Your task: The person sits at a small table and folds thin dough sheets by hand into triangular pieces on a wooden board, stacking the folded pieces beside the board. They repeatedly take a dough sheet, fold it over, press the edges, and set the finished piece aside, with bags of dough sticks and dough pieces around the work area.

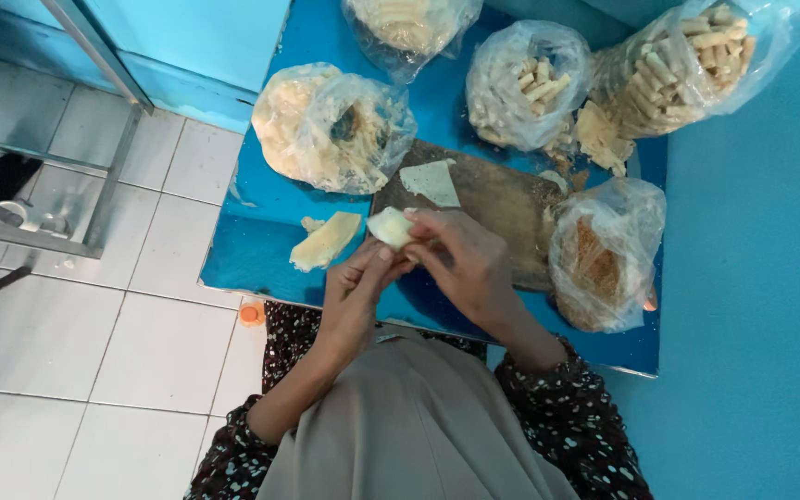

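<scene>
Both my hands meet over the front of a blue table (261, 250). My left hand (356, 294) and my right hand (465, 259) together grip a small pale folded pastry piece (389, 227) between the fingertips. Just behind it lies a brown wooden board (502, 199) with a flat triangular pale wrapper sheet (431, 182) on it. A yellowish wedge of filling or dough (326, 241) lies on the table left of my hands.
Clear plastic bags stand around the board: one of pale sheets (331, 125), two of rolled sticks (525, 83) (687, 56), one at the back (409, 23), one of brown crumbs (604, 255). White tiled floor (94, 343) lies left, with a small orange cap (252, 314).
</scene>
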